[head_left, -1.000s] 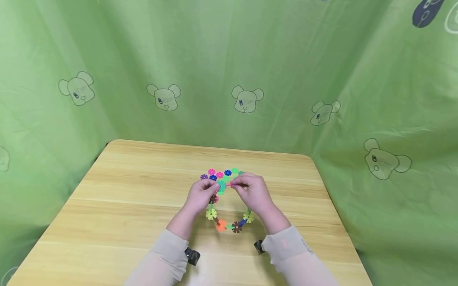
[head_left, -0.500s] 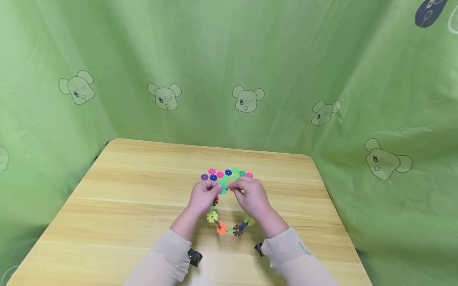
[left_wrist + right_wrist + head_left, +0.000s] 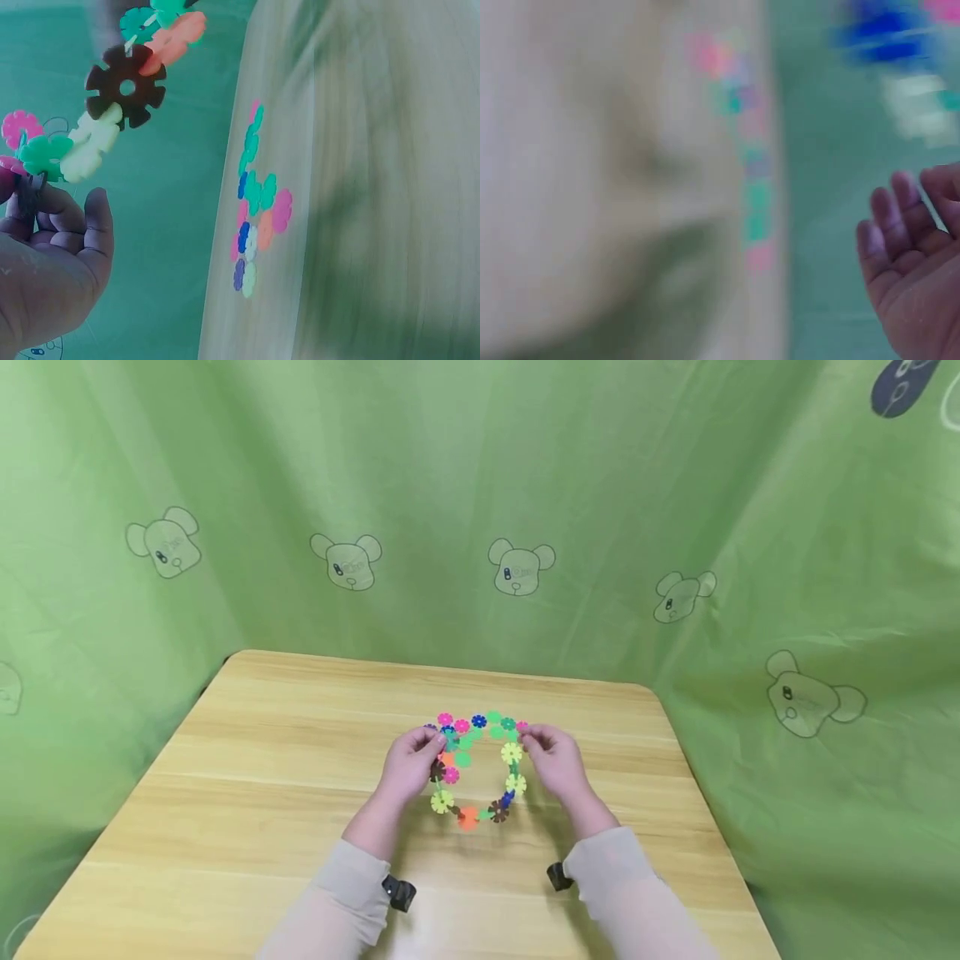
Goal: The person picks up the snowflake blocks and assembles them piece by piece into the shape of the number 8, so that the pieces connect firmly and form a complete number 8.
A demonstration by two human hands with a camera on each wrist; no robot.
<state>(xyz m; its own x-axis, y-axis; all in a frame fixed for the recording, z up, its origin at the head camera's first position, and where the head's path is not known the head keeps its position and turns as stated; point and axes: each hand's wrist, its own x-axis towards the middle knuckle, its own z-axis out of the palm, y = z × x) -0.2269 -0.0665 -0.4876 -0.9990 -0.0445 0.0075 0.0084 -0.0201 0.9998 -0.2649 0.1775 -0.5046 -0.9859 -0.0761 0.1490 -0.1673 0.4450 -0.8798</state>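
Both hands hold up a chain of snowflake discs (image 3: 468, 818), notched plastic discs linked in a U over the table. My left hand (image 3: 407, 766) pinches its left end by a teal disc (image 3: 449, 740); below come a dark brown disc (image 3: 438, 771) and a yellow disc (image 3: 442, 802). My right hand (image 3: 557, 762), thumb and index tips together, pinches the other end above a yellow disc (image 3: 512, 753); the pinched piece is mostly hidden. In the right wrist view its other fingers (image 3: 889, 217) are loosely bent and the view is blurred. The left wrist view shows a brown disc (image 3: 127, 86) clearly.
Several loose snowflake discs lie behind the chain, among them a blue one (image 3: 478, 721), a pink one (image 3: 446, 719) and a green one (image 3: 462, 760). The wooden table (image 3: 300, 718) ends at a green curtain (image 3: 435, 468) behind and beside it.
My hands were close together with fingertips nearly meeting at the teal disc. They have drawn apart, the right one to the right. The chain has risen and its right side now shows.
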